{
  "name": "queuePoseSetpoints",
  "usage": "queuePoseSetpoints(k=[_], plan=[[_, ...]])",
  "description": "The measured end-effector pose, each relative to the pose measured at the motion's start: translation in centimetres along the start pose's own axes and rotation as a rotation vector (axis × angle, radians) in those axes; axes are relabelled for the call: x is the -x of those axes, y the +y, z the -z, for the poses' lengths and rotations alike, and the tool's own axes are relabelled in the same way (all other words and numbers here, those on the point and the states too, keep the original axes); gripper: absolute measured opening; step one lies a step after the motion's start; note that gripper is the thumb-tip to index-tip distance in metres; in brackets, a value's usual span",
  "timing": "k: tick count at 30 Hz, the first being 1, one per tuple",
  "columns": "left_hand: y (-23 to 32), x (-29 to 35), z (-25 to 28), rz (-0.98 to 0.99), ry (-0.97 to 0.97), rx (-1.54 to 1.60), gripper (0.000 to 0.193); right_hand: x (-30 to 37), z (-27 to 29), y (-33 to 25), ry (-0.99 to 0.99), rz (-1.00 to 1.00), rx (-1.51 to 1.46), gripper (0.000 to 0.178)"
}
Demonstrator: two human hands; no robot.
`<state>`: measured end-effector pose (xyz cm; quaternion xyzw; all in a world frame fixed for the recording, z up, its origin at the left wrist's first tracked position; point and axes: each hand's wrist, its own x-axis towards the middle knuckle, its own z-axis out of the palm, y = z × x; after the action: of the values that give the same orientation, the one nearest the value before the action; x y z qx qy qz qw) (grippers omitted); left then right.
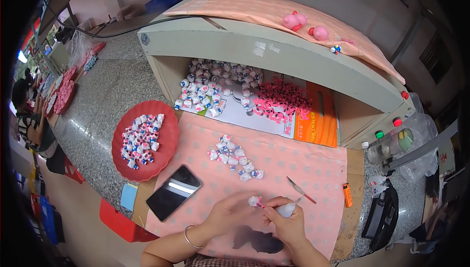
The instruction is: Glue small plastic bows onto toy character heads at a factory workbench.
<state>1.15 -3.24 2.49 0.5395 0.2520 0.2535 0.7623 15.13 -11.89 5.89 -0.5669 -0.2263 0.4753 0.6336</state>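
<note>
A tiny white-headed figurine with a pink part (255, 201) is between my two hands. My right hand (289, 225) is closed round a small whitish squeeze bottle (287, 210), its narrow tip pointing up and away. The thumb and forefinger of that hand pinch at the figurine's pink part. Close beside the figurine, the fingers of my left hand (226, 214) reach toward it; they are smeared by motion, so their grip cannot be made out. Beyond my hands, a loose group of similar white figurines (234, 158) lies on the pink cloth (196, 142).
A red scalloped dish (169, 157) of figurines and a black phone (174, 192) are left. A fine brush (301, 189) and orange lighter (347, 195) lie right. Behind, a grey-green shelf (274, 49) shelters white figurines (205, 91) and pink pieces (284, 98). People sit far left.
</note>
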Motion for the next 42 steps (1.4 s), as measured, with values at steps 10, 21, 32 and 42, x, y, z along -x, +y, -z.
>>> queuePoseSetpoints(k=[10,21,32,42], plan=[[0.0,0.0,0.0,-0.106,0.008,-0.185,0.037,-0.5,-0.5,0.4,0.073,-0.179,0.159,0.011],[1.4,-0.1,0.1,0.137,0.026,0.089,0.031,-0.5,-1.0,0.7,0.025,-0.057,0.192,0.018],[0.9,-0.5,0.6,0.243,0.008,0.288,0.029,-1.0,-0.8,1.5,0.009,0.06,0.33,0.016],[1.1,-0.4,0.7,0.268,-0.021,0.46,0.028,-1.2,-0.7,2.3,0.0,0.157,0.428,0.015]])
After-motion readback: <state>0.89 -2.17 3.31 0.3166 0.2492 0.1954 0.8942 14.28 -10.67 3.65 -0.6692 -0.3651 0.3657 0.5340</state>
